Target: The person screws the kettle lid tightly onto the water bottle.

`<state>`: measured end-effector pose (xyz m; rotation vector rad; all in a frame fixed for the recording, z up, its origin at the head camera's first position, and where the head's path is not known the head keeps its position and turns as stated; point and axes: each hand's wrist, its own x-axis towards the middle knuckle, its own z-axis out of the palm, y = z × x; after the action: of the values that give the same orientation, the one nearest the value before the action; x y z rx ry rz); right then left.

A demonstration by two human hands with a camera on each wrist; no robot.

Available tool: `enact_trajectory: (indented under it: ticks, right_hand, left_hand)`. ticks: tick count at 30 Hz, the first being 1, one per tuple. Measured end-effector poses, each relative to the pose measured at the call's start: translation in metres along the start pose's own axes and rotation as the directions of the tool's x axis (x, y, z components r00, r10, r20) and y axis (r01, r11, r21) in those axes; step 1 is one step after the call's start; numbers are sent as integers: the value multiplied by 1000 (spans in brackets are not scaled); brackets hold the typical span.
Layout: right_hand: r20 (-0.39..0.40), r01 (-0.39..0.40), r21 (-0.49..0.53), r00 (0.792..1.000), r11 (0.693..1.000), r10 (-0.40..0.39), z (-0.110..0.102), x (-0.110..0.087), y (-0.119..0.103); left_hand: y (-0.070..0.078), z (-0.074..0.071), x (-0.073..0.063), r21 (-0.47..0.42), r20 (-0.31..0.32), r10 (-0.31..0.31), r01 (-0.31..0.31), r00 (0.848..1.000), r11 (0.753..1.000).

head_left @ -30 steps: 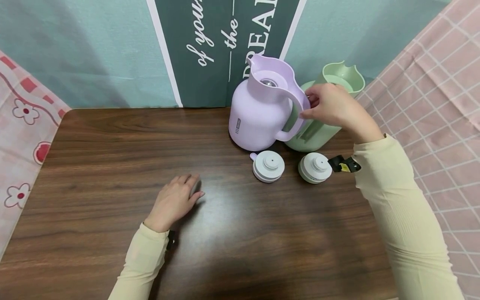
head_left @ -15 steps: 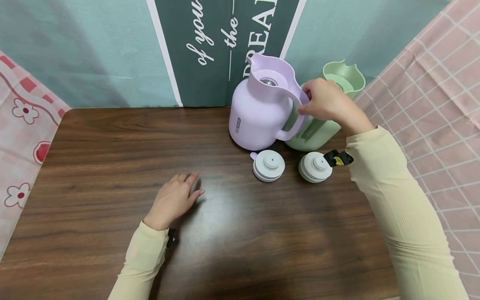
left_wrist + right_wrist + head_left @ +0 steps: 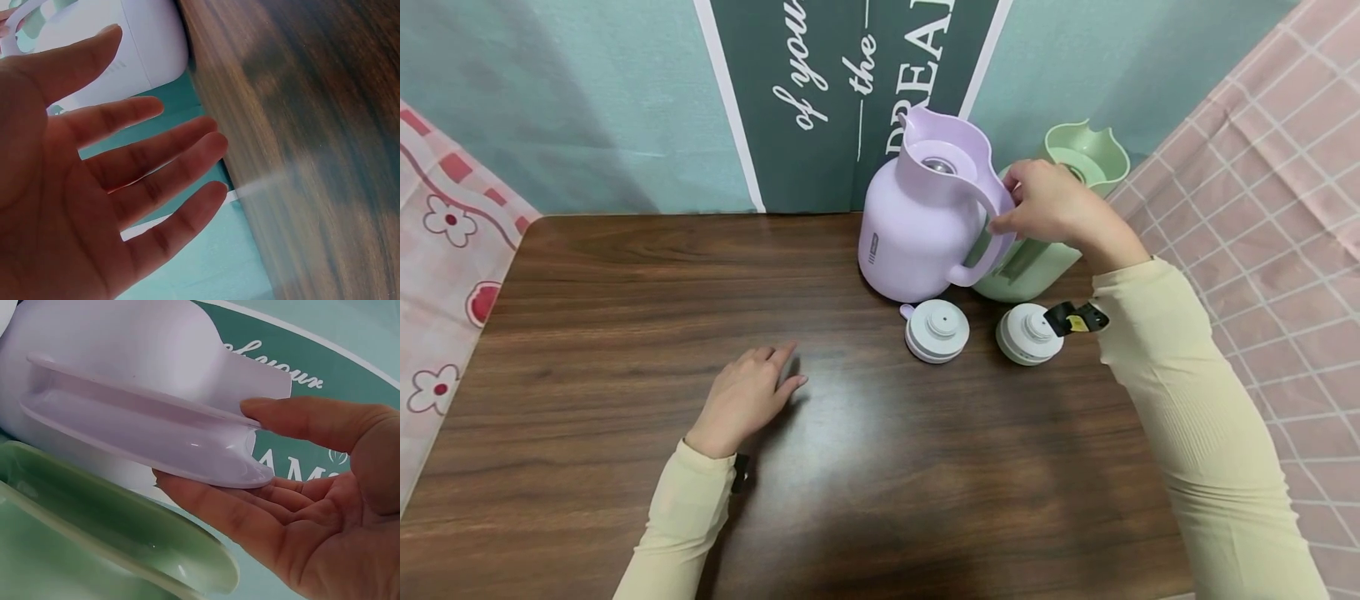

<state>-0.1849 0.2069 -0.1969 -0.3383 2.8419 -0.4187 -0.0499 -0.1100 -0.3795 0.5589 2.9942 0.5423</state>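
Head view, jugs: two, one lavender jug (image 3: 902, 229) and one green jug (image 3: 1026, 275), side by side at the back of the wooden table (image 3: 625, 333), right of its middle; the green one is on the right, partly behind the lavender one, and whether they touch cannot be told.
Lids: two, both white and lying apart in front of the jugs; the lavender-tabbed lid (image 3: 936, 332) sits just before the lavender jug, the other lid (image 3: 1028, 335) before the green one.
Hands: two, both bare, in cream sleeves (image 3: 1195, 417).
Backdrop writing: white letters on a dark green panel (image 3: 816, 179), reading "of your", "the" and "DREA", running off the upper edge; the right wrist view shows "of your" and "AM", with a letter after it partly hidden.
Jug mark: one small grey label (image 3: 873, 247) on the lavender jug's side, too small to read.
Right hand (image 3: 1052, 204): closed to the width of the handle (image 3: 131, 419), pinching its upper end, thumb on one edge and fingers on the other.
Left hand (image 3: 741, 400): fingers spread and loosely extended, palm holding nothing; over the table, left of the lids, contact unclear.
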Motion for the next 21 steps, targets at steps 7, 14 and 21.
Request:
enact_trajectory:
  ticks: [7,14,21]
  right_hand:
    - [-7,-29,40,1000,999,29,1,-2,-5]
    - [30,-50,171,998,984,46,4,-3,-7]
    - [94,-95,309,993,946,69,10,-3,-5]
  left_hand:
    - [1,0,5,2,-1,-1,1,1000,1000]
    - [4,0,10,-8,28,-15,15,999,1000]
    - [3,0,10,-10,9,-11,11,1000,1000]
